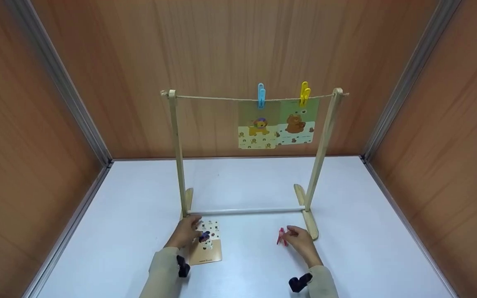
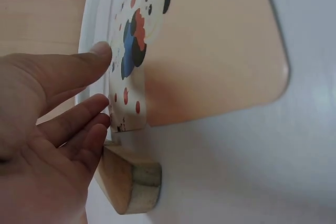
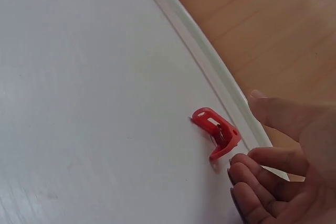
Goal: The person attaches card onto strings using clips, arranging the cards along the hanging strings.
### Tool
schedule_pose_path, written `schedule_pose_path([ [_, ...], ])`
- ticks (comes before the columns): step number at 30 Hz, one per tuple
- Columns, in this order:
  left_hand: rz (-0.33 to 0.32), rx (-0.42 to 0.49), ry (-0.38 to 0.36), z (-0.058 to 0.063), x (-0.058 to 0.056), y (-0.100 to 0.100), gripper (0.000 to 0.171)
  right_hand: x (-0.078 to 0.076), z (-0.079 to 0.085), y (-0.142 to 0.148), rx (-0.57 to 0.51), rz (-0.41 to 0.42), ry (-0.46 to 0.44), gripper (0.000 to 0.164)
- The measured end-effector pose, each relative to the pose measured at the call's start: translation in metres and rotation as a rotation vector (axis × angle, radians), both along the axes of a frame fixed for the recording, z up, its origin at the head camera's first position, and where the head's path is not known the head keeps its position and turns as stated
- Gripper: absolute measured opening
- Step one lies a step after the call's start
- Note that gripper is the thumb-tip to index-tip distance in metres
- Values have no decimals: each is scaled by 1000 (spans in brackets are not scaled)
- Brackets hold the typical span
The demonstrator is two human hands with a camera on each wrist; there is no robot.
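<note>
My left hand (image 1: 185, 232) is over the left part of a peach card (image 1: 205, 253) with a cartoon panda, which lies on the white table. In the left wrist view, the thumb and fingers (image 2: 90, 72) are apart at the edge of the card, not pinching it. On the right, a red clothespin (image 3: 218, 132) rests on the table, also seen in the head view. Close beside it is my right hand (image 1: 299, 242), its fingers loosely bent and holding nothing. Whether a fingertip touches the clothespin I cannot tell.
A wooden stand (image 1: 177, 153) carries a string (image 1: 218, 98). From it hang a lion card (image 1: 257, 136) under a blue clothespin (image 1: 261, 96) and a bear card (image 1: 298, 124) under a yellow clothespin (image 1: 304, 94). Wooden walls (image 1: 230, 49) enclose the table.
</note>
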State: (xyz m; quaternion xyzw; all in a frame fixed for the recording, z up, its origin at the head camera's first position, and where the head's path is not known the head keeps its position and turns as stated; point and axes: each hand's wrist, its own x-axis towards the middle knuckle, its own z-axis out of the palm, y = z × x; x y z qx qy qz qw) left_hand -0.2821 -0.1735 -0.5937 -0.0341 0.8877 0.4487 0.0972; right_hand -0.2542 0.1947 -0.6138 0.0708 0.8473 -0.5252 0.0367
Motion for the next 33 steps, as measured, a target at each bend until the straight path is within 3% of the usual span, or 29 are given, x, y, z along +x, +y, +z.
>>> schedule_pose_path([
  [6,-42,-72,52,-1,-2,3,63,-1,0,-2,61,33,-40,63],
  [12,-54,-166,94,-5,-7,5,60,-4,2,-5,66,42,-22,67],
  [26,9,-178,37,-9,0,6,50,2,-8,-15,136,69,27,58],
  [33,2,-192,57,-7,-1,13,46,4,-5,-11,156,71,51,59],
])
